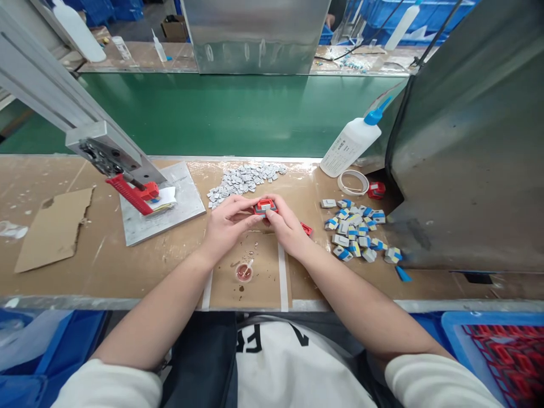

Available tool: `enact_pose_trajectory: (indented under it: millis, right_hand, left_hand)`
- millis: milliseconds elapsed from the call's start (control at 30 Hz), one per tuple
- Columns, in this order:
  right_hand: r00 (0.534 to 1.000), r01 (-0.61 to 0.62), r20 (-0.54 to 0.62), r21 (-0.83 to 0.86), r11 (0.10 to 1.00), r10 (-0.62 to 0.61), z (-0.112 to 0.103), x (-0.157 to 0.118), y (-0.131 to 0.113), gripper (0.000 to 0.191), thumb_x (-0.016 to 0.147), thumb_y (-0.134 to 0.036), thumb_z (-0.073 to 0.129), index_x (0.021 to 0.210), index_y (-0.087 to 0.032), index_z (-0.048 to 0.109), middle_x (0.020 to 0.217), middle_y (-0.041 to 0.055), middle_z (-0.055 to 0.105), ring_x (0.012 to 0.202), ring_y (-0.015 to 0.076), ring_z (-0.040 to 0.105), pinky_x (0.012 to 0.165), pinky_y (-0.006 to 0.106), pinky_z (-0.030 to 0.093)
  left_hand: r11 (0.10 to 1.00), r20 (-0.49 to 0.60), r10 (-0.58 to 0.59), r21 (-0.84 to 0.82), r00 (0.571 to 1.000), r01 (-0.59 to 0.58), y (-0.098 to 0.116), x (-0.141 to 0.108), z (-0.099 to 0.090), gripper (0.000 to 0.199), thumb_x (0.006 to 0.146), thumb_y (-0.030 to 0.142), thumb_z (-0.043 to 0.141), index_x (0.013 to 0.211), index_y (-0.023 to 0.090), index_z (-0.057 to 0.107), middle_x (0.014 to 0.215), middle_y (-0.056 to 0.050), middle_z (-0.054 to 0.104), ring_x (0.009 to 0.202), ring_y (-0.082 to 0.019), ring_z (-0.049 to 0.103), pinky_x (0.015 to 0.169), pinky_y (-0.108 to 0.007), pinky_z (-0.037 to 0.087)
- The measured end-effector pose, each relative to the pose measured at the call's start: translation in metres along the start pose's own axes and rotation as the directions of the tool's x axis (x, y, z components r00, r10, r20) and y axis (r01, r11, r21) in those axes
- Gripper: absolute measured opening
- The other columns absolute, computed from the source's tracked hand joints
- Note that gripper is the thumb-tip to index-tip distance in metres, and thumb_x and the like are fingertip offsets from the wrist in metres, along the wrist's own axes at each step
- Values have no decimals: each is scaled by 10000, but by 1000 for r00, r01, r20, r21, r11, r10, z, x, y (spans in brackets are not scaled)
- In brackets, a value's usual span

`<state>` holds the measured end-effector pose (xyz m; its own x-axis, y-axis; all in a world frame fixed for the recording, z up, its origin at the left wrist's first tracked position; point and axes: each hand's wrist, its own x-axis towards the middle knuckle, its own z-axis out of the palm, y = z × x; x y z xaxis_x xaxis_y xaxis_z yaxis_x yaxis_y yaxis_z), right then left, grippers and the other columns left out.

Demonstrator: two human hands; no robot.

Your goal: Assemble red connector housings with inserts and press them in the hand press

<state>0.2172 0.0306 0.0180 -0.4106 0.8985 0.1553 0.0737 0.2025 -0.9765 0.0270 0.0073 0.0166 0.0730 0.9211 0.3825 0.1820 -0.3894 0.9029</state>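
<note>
Both of my hands meet at the middle of the brown work surface, around a small red and grey part (266, 207). My left hand (227, 224) pinches its left side, and my right hand (287, 224) grips its right side with the thumb on the near face. Just right of my right hand lies another red piece (306, 229), partly hidden by it. Beyond my hands is a pile of small grey squares (244, 181). Nearer my body, a small cup of reddish liquid (243, 272) has a thin white stick in it, with drops scattered around.
Blue-taped grey blocks (355, 229) lie at right, near a tape roll (353, 183), a red part (376, 190) and a white bottle (351, 144). A red-handled clamp (130, 194) stands left over a grey plate (187, 195). A green belt (212, 113) runs behind.
</note>
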Motion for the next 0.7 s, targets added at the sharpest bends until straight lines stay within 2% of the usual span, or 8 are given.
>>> enact_pose_trajectory:
  millis: [167,300,400,533,700]
  right_hand:
    - [996,-84,18,131,988,83,4,-1,0,281,1021,-382,454,1242,-230,535,1070,51,609,906,194,569,835,333,529]
    - [991,-134,48,252,958,126,9,0,8,299,992,-380,450,1247,-234,504,950,16,550,798,177,528,772,323,522]
    - [988,-154,55,281,947,145,11,1,12,310,981,-358,417,1261,-240,480,958,17,554,782,175,524,739,315,516]
    - [992,-125,31,182,975,122,7,1,10,325,991,-353,421,1289,-239,486,1079,51,604,860,187,568,813,344,553]
    - [999,-33,0,52,998,33,4,-1,6,410,1004,-344,440,1399,-237,464,1342,109,622,1197,248,615,1079,459,531]
  left_hand:
    - [986,-21,124,115,992,-120,-2,0,0,349,926,343,838,1264,267,799,1065,-57,717,960,-163,722,840,-303,656]
    - [947,-9,221,241,975,-212,0,1,-1,331,926,293,839,1252,255,800,1039,-55,729,938,-157,708,862,-306,622]
    - [923,10,263,289,965,-255,1,1,-1,322,944,276,818,1264,255,791,1030,-55,729,930,-162,703,847,-307,609]
    - [925,18,263,279,965,-258,5,2,1,323,987,274,762,1310,257,767,1100,-75,730,1013,-185,705,903,-338,621]
    - [930,57,252,262,966,-258,5,2,3,384,1047,267,655,1430,259,689,1320,-125,679,1225,-229,668,1020,-408,624]
